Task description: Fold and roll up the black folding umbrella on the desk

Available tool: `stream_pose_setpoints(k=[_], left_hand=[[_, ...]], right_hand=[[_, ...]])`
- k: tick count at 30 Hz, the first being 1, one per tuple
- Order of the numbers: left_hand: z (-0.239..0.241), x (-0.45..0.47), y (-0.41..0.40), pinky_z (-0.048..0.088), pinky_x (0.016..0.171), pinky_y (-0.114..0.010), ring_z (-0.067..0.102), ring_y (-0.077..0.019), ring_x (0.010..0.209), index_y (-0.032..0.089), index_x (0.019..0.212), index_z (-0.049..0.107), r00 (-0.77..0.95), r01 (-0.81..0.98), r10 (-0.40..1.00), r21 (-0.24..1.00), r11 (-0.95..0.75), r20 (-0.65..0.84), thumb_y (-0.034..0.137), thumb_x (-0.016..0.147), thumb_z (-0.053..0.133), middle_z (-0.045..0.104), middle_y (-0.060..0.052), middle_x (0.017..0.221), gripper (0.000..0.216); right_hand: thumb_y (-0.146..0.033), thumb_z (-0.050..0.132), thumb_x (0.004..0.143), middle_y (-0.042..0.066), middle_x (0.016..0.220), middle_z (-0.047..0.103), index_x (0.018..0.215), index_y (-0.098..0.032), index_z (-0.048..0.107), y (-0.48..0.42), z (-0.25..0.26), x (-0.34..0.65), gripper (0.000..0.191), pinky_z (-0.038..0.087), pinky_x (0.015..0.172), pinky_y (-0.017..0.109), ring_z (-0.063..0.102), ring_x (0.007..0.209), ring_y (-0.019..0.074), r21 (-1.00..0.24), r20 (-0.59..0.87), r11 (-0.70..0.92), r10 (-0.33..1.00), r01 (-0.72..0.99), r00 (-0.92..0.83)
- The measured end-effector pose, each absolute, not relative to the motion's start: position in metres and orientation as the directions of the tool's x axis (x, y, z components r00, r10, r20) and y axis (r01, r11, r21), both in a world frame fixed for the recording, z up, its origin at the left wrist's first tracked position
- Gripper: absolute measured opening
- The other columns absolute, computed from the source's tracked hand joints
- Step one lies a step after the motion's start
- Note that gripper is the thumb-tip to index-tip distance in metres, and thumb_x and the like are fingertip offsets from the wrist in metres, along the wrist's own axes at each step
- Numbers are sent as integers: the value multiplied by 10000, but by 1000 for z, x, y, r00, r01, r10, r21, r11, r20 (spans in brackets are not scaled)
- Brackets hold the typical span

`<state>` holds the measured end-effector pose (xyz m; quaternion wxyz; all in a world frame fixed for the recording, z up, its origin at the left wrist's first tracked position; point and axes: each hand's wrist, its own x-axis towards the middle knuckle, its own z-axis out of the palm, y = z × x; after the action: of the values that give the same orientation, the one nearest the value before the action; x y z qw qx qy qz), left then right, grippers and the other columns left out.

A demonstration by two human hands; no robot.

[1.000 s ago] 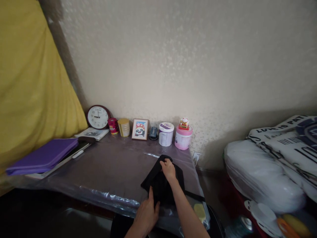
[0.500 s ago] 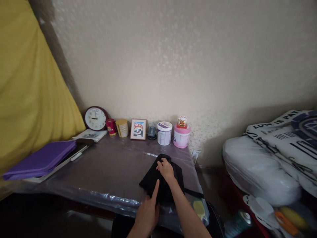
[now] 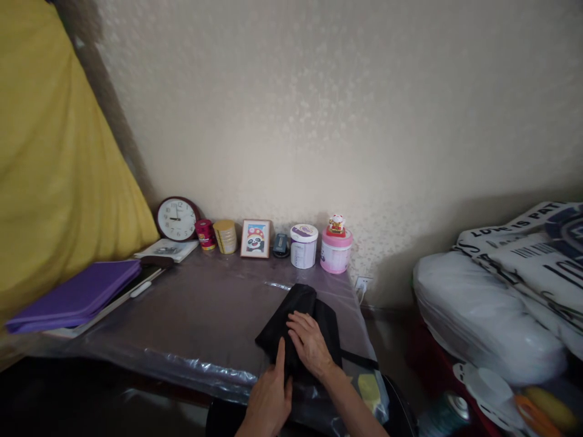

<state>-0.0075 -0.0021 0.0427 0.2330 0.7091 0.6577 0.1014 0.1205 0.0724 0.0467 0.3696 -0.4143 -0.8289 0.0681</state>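
A folded piece of black cloth (image 3: 297, 298) lies near the right front of the table, with a thin black strap running off to its right. My right hand (image 3: 311, 347) rests on top of the cloth, its fingers stretched out and lying nearly flat. Close to the front edge, my left hand (image 3: 269, 393) touches the cloth's lower part. Its index finger points forward along the fabric, with the thumb apart; the other fingers are mostly hidden.
Along the wall stand a clock (image 3: 177, 219), red tin (image 3: 205, 235), yellow-lidded jar (image 3: 225, 238), panda picture (image 3: 255, 239), white tub (image 3: 303, 247) and pink tub (image 3: 336, 255) bearing a cat figurine (image 3: 336, 226). A purple folder (image 3: 79, 294) lies left. Wrapped bedding (image 3: 478, 315) is piled right.
My right hand has lowered and its fingers have straightened onto the black cloth. My left hand has shifted slightly, its index finger still pointing forward. The view has moved a little.
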Motion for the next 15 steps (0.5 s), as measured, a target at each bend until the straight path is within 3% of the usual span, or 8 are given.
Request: stream_pose_setpoints(k=[9, 13, 15], left_hand=[[42, -8, 0, 387, 682, -255, 611, -190, 810, 145, 1381, -54, 95, 892, 979, 452, -3, -180, 231, 838, 348, 655, -96, 921, 681], [41, -9, 0, 391, 669, -263, 613, -201, 792, 147, 1379, -68, 96, 882, 980, 472, -2, -176, 233, 839, 338, 658, -95, 903, 681], [40, -9, -1, 393, 671, -269, 613, -205, 792, 143, 1380, -60, 101, 881, 980, 474, -7, -172, 238, 840, 333, 657, -103, 900, 675]], right_hand=[[-250, 356, 881, 59, 1232, 526, 1133, -225, 540, 168, 42, 141, 313, 311, 976, 429, 419, 1182, 193, -288, 520, 519, 790, 805, -324], [-250, 364, 873, 123, 1191, 548, 1117, -164, 552, 175, 51, 148, 320, 358, 928, 446, 485, 1111, 235, -316, 558, 384, 815, 868, -157], [-246, 358, 876, 126, 1158, 568, 1098, -157, 562, 159, 57, 147, 315, 370, 923, 423, 501, 1086, 220, -345, 615, 444, 772, 827, -157]])
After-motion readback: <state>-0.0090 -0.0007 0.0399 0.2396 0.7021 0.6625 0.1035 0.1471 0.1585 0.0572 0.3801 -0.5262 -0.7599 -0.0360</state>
